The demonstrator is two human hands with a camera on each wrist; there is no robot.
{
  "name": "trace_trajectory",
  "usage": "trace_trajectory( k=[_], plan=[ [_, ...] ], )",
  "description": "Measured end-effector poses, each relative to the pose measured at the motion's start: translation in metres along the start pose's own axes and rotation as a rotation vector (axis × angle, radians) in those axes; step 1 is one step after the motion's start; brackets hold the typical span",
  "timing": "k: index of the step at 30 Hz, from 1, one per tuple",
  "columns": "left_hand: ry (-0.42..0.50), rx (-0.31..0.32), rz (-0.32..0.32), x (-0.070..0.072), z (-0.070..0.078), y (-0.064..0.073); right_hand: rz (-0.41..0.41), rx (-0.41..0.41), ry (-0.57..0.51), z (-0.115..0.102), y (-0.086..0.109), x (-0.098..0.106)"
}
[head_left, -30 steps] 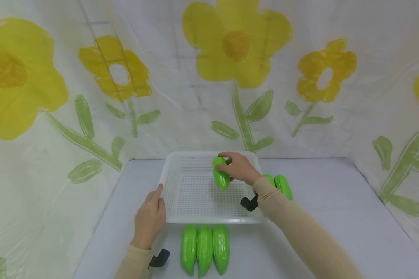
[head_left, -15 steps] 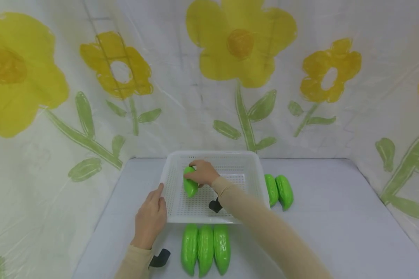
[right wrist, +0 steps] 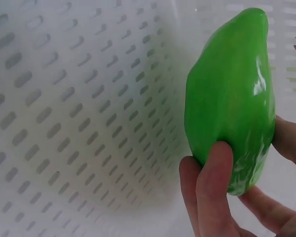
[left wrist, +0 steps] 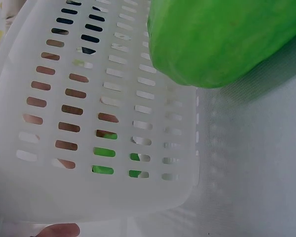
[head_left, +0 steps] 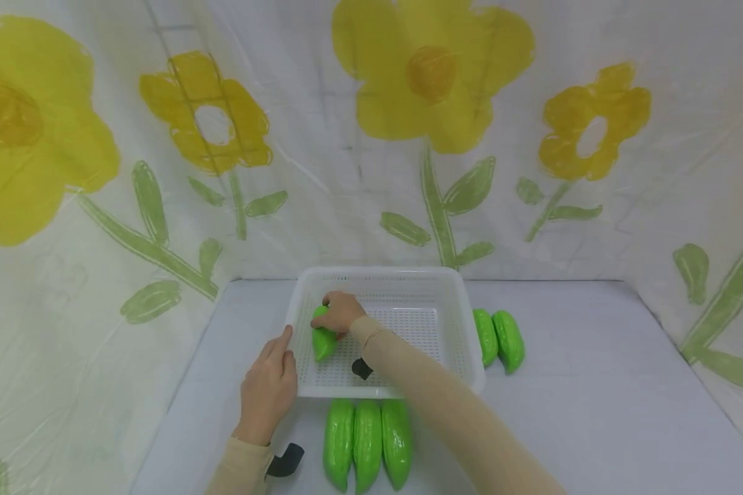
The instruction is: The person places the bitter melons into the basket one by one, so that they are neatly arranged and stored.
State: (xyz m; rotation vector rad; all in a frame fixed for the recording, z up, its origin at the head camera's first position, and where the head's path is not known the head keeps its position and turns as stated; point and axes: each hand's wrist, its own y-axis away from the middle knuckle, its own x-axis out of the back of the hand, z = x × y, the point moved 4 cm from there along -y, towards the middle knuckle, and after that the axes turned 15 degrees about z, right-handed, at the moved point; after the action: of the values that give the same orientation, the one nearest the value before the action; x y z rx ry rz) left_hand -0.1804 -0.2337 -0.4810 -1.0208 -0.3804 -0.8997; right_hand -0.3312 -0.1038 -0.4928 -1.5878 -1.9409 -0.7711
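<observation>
A white perforated plastic basket [head_left: 408, 392] stands on the table. Inside its left part my right hand [head_left: 342, 313] grips a glossy green fruit [right wrist: 232, 103], long and mango-like, tapered at one end. The right wrist view shows fingers and thumb round its lower end; the fruit leans close to the basket wall. Whether it touches the basket floor cannot be told. My left hand [head_left: 267, 388] touches the basket's left rim with its index finger straight. In the left wrist view, a fingertip [left wrist: 59, 230] shows below the rim.
Three similar green fruits [head_left: 368, 445] lie side by side in front of the basket; one looms large outside its wall in the left wrist view. Two more fruits [head_left: 509, 342] lie against its right side. A flower-painted white curtain [head_left: 359, 206] hangs behind the table [head_left: 594, 385].
My right hand has carried the green fruit leftward across the basket and slightly nearer, down into its left part. The left hand has stayed at the left rim.
</observation>
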Motion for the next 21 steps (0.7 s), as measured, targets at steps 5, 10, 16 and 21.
trace_trajectory(
  k=[5,10,16,21],
  plan=[
    [0.000,0.004,-0.002,0.0000,0.0007,-0.0004,-0.002,-0.016,0.006,0.0012,-0.0001,-0.0012],
    [-0.004,0.015,-0.013,-0.0008,0.0002,-0.0006,0.012,-0.015,0.014,0.0056,-0.0036,-0.0044],
    [-0.014,0.033,-0.029,-0.0018,-0.0008,-0.0003,0.021,-0.009,0.032,0.0059,-0.0028,-0.0049],
    [-0.015,0.036,-0.029,-0.0019,-0.0012,-0.0005,0.021,-0.009,0.042,0.0059,-0.0010,-0.0038]
  ],
)
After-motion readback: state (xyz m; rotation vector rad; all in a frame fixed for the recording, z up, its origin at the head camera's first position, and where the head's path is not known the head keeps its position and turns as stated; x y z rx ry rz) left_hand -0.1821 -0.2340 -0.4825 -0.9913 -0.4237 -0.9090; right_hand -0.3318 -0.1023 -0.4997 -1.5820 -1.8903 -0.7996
